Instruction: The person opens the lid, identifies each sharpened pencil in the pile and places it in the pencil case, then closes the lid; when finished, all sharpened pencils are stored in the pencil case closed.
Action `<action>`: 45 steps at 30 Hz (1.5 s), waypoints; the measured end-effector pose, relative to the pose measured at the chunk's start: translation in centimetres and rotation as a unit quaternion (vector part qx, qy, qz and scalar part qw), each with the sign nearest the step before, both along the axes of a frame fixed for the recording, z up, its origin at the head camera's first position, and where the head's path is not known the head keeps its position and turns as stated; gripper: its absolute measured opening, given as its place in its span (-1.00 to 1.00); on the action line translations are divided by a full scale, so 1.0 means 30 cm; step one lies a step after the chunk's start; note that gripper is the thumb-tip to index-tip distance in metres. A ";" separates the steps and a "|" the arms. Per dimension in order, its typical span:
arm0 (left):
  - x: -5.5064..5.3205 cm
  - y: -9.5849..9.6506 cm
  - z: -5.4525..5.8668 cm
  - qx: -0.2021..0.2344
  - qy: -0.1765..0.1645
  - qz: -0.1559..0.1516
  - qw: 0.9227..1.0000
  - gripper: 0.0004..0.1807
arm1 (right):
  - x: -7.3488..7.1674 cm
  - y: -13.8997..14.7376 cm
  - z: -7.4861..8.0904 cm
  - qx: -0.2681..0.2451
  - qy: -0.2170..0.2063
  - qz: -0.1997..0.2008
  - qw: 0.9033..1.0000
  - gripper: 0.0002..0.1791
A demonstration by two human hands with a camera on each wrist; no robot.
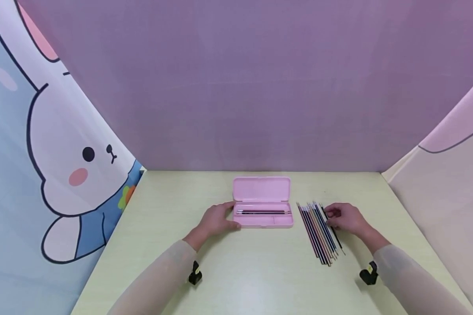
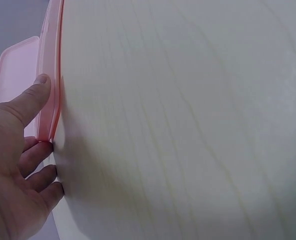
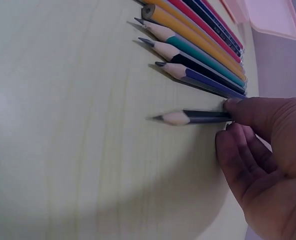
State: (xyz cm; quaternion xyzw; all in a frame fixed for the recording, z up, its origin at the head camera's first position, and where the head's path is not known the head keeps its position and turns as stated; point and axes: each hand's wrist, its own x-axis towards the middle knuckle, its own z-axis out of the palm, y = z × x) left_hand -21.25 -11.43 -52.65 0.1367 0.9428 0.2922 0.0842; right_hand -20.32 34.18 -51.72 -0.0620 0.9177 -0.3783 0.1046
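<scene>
An open pink pencil case [image 1: 260, 226] lies on the table, its lid tipped back, with a few pencils [image 1: 262, 212] inside. My left hand [image 1: 217, 220] holds the case's left end, thumb at the front wall and fingers round the end, as the left wrist view also shows. To the right of the case lies a row of pencils [image 1: 316, 234], side by side. My right hand [image 1: 344, 216] pinches a dark pencil [image 3: 203, 117] by its far end between thumb and fingers. That pencil's sharpened tip points toward the front, a little apart from the row.
The pale wood-grain table [image 1: 260, 271] ends at a purple backdrop [image 1: 260, 87]. A rabbit-printed cloth [image 1: 63, 153] stands at the left and another printed cloth [image 1: 449, 188] at the right. Several pencils in the row show sharpened tips; a yellow one [image 3: 188, 32] has a blunt end.
</scene>
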 end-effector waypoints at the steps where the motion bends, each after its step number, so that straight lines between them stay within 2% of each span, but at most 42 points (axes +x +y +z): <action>1: 0.000 0.001 0.000 0.001 -0.001 0.000 1.000 -0.01 | -0.001 -0.001 0.004 0.002 -0.002 0.000 1.000 -0.56; 11: -0.005 0.003 -0.004 -0.010 0.000 -0.005 1.000 0.00 | -0.011 -0.007 0.026 0.000 -0.026 -0.011 1.000 -0.54; 17: -0.005 0.000 -0.005 -0.012 0.000 -0.006 1.000 0.01 | -0.030 0.010 0.040 -0.003 -0.030 0.000 1.000 -0.58; 25: -0.008 0.006 0.001 -0.013 -0.004 -0.003 1.000 0.01 | -0.079 -0.016 0.139 -0.016 -0.006 0.037 0.999 -0.59; 30: -0.012 0.013 -0.003 -0.011 -0.006 -0.007 1.000 0.02 | -0.116 -0.088 0.201 -0.017 0.009 0.064 0.998 -0.64; 36: -0.027 0.019 -0.002 -0.015 -0.005 -0.001 1.000 0.01 | -0.175 -0.232 0.250 -0.010 0.034 0.114 0.993 -0.71; 41: -0.029 0.026 0.006 -0.011 -0.008 0.003 1.000 0.02 | -0.212 -0.366 0.267 0.002 0.052 0.163 0.985 -0.76; 45: -0.030 0.034 0.009 -0.005 -0.010 0.004 1.000 0.01 | -0.242 -0.449 0.253 -0.003 0.048 0.190 0.981 -0.75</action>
